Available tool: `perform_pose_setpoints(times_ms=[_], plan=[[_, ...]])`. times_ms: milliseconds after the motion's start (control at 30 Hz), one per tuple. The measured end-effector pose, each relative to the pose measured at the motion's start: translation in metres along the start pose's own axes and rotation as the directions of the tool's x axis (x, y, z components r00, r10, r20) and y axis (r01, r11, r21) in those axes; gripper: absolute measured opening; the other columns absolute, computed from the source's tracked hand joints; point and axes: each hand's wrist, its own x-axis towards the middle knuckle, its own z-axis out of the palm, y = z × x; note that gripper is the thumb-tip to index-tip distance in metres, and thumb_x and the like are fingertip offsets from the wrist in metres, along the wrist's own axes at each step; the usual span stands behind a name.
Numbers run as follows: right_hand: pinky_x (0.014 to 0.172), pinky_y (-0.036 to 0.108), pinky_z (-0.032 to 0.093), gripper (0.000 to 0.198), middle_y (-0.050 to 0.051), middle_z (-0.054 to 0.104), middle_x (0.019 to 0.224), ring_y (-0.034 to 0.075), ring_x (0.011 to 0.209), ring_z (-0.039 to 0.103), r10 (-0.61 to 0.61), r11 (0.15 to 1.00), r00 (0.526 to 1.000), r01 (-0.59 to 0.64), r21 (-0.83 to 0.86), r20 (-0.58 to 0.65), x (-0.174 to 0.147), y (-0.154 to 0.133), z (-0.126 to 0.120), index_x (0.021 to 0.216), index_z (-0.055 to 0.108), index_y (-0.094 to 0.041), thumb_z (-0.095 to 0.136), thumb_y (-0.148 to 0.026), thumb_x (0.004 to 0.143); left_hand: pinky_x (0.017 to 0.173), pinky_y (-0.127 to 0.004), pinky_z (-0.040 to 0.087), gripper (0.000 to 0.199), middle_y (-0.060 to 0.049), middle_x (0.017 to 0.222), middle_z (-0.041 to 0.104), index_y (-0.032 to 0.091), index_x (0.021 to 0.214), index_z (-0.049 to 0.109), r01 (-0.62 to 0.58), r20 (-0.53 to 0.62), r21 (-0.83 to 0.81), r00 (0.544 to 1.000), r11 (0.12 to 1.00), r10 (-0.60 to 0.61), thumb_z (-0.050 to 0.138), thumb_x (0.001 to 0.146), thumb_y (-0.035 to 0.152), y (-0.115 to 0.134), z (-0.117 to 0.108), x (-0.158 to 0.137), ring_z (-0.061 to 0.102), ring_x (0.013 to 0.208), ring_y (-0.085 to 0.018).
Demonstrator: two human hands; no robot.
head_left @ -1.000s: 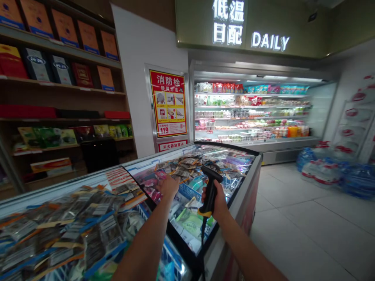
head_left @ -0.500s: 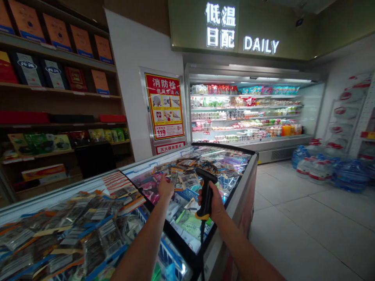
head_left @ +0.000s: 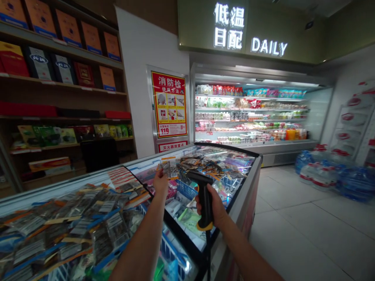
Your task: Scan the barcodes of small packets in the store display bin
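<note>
Head view of a glass-topped chest freezer (head_left: 241, 203). Near left, a spread of flat plastic packets (head_left: 67, 230) lies across its top. The right hand (head_left: 217, 205) grips a corded barcode scanner (head_left: 205, 201) by its handle, cable hanging below. Slightly farther off, the left hand (head_left: 161, 182) pinches an orange-edged packet (head_left: 170, 167), which projects beyond and right of the fingers. Background: a refrigerated display case (head_left: 272, 148).

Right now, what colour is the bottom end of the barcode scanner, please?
Yellow: the bottom end of the black scanner, best seen in the head view.
</note>
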Motion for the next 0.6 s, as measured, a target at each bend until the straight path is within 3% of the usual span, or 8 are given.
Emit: perform_pose_setpoints(times_ms=[167, 467, 600], plan=[[0.032, 0.019, 0.036, 0.043, 0.000, 0.054, 0.050, 0.008, 0.035, 0.046, 0.057, 0.997, 0.998, -0.056, -0.053, 0.004, 0.000, 0.000, 0.001, 0.084, 0.055, -0.014, 0.047, -0.054, 0.071, 0.065, -0.025, 0.049, 0.046, -0.005, 0.088, 0.063, 0.013, 0.108, 0.055, 0.027, 0.009, -0.251, 1.000, 0.968, -0.026, 0.045, 0.063, 0.006, 0.010, -0.005, 0.002, 0.060, 0.072, -0.013], [0.031, 0.019, 0.037, 0.043, -0.002, 0.054, 0.048, 0.008, 0.034, 0.045, 0.024, 0.990, 0.999, -0.029, -0.136, -0.040, 0.002, 0.001, -0.001, 0.082, 0.054, -0.014, 0.052, -0.055, 0.068, 0.056, -0.019, 0.045, 0.041, -0.001, 0.075, 0.060, 0.015, 0.101, 0.058, 0.019, -0.019, -0.285, 0.999, 0.958, -0.026, 0.047, 0.063, 0.005, 0.011, -0.005, 0.003, 0.053, 0.057, -0.007], [0.031, 0.019, 0.037, 0.043, -0.002, 0.054, 0.048, 0.008, 0.034, 0.046, 0.020, 0.991, 0.999, -0.025, -0.130, -0.039, 0.002, 0.002, -0.001, 0.082, 0.054, -0.014, 0.052, -0.055, 0.067, 0.059, -0.020, 0.045, 0.041, -0.001, 0.078, 0.060, 0.015, 0.101, 0.058, 0.010, -0.037, -0.269, 0.999, 0.963, -0.020, 0.047, 0.063, 0.004, 0.010, -0.005, 0.003, 0.055, 0.061, -0.008]])
